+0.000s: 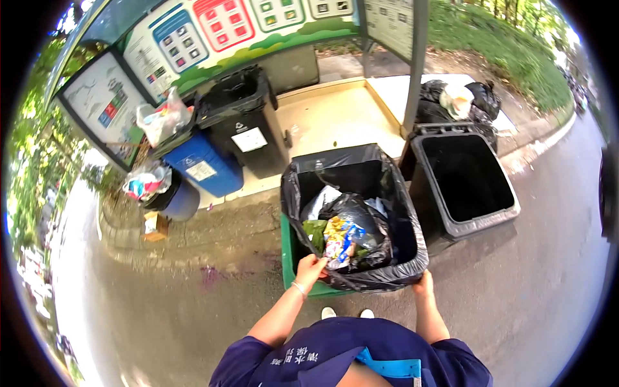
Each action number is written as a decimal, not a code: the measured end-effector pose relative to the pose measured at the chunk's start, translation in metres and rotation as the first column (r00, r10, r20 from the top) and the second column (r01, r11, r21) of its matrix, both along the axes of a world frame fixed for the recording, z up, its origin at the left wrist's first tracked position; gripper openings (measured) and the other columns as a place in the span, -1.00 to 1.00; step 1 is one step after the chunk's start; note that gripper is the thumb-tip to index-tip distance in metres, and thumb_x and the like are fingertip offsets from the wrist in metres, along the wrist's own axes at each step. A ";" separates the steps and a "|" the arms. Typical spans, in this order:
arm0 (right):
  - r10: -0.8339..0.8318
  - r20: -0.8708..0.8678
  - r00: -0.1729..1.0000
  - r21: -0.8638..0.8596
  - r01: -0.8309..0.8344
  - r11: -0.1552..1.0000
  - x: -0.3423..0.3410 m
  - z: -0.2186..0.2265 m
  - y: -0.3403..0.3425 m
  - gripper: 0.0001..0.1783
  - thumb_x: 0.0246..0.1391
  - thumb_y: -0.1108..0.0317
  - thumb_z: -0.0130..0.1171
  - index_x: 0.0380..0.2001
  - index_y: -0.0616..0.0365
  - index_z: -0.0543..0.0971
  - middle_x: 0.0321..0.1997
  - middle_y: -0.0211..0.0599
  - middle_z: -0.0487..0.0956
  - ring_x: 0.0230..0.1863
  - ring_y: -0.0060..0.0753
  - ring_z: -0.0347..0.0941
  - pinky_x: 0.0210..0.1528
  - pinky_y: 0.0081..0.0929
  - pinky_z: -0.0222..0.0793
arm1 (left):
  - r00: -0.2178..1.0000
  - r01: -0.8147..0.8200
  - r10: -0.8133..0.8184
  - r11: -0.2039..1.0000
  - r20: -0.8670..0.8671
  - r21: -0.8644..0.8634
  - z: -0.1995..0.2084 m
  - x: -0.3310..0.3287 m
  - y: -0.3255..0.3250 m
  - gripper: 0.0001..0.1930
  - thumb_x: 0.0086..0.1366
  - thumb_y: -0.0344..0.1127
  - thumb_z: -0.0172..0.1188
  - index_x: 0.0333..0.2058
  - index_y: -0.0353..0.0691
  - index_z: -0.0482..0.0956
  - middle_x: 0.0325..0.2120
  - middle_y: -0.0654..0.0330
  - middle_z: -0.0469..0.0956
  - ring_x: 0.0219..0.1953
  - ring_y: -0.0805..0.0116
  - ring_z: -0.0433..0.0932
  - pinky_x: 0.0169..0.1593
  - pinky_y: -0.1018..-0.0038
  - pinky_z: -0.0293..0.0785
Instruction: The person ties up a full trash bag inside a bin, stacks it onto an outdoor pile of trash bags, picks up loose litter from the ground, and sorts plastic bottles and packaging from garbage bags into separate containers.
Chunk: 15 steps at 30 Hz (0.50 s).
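Note:
A green wheelie bin (285, 255) stands right in front of me, lined with a black bin liner (406, 222) folded out over its rim. My left hand (310, 271) pinches the liner at the near left part of the rim, and something small and red shows by its fingers. At the near right corner my right hand (423, 284) is closed on the liner's edge, its fingertips partly hidden. Inside lie a dark tied rubbish bag (354, 216), a yellow and blue wrapper (338, 240) and other crumpled waste.
An open black bin (465, 177) stands close on the right, with black rubbish bags (483, 100) behind it. Left are a dark bin (248, 132), a blue bin (205, 169) topped by a white plastic bag (164, 119), and a small carton (155, 227). A shelter post (418, 64) rises behind.

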State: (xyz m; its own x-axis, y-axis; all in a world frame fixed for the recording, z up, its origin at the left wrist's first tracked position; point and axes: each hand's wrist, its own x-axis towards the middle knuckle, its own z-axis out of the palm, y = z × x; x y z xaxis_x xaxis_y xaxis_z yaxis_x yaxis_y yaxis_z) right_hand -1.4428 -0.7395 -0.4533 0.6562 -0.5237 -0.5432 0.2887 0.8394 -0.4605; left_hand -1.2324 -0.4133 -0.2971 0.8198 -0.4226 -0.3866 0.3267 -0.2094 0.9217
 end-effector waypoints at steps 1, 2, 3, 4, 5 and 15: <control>0.006 -0.031 0.999 -0.089 -0.009 0.996 -0.009 -0.006 -0.017 -0.68 0.12 0.18 0.11 -0.17 0.16 0.57 -0.12 -0.19 0.61 -0.08 -0.18 0.52 0.00 -0.20 0.47 | 0.998 0.016 -0.018 0.999 -0.067 -0.037 0.006 -0.001 -0.003 -0.84 0.26 -0.32 0.23 -0.36 -0.29 0.48 -0.57 0.22 0.53 -0.57 0.42 0.54 -0.51 0.49 0.54; -0.079 -0.132 0.988 -0.299 0.037 0.954 -0.026 -0.019 -0.044 -0.76 0.11 0.24 0.13 -0.24 0.15 0.57 -0.21 -0.25 0.61 -0.18 -0.27 0.52 -0.07 -0.29 0.46 | 0.995 0.056 -0.063 0.996 -0.081 -0.075 0.005 0.001 -0.007 -0.85 0.25 -0.35 0.23 -0.35 -0.29 0.48 -0.57 0.21 0.54 -0.58 0.42 0.54 -0.51 0.49 0.55; -0.192 -0.216 0.957 -0.495 0.062 0.867 -0.043 -0.029 -0.060 -0.84 0.10 0.30 0.15 -0.31 0.14 0.58 -0.31 -0.31 0.61 -0.29 -0.36 0.51 -0.15 -0.39 0.45 | 0.988 0.107 -0.118 0.988 -0.098 -0.111 0.002 0.002 -0.011 -0.86 0.24 -0.37 0.24 -0.33 -0.28 0.47 -0.57 0.21 0.54 -0.58 0.41 0.54 -0.51 0.48 0.55; -0.354 -0.238 0.904 -0.629 0.134 0.765 -0.044 -0.015 -0.062 -0.90 0.09 0.34 0.18 -0.36 0.13 0.56 -0.40 -0.39 0.57 -0.37 -0.47 0.45 -0.24 -0.49 0.40 | 0.984 0.136 -0.151 0.979 -0.095 -0.150 -0.002 0.005 -0.008 -0.87 0.22 -0.41 0.24 -0.33 -0.27 0.47 -0.58 0.21 0.54 -0.59 0.43 0.54 -0.52 0.48 0.54; -0.499 -0.233 0.835 -0.751 0.171 0.638 -0.038 0.011 -0.073 -0.94 0.07 0.39 0.21 -0.42 0.12 0.55 -0.49 -0.48 0.53 -0.46 -0.59 0.39 -0.32 -0.58 0.34 | 0.985 0.122 -0.141 0.977 -0.103 -0.174 0.007 0.006 -0.004 -0.88 0.22 -0.44 0.23 -0.32 -0.26 0.46 -0.59 0.21 0.54 -0.61 0.44 0.53 -0.54 0.50 0.51; -0.073 -0.335 0.939 -0.939 -0.340 -0.061 0.093 0.313 -0.004 -0.80 -0.10 0.56 0.31 -0.37 0.19 0.51 -0.66 -0.67 0.28 -0.59 -0.82 0.13 -0.56 -0.72 0.03 | 0.726 -0.124 0.045 0.990 0.686 0.066 0.008 0.060 0.041 -0.71 0.09 -0.41 0.26 -0.61 -0.33 0.29 -0.63 0.13 0.27 -0.60 0.22 0.31 -0.49 0.40 0.26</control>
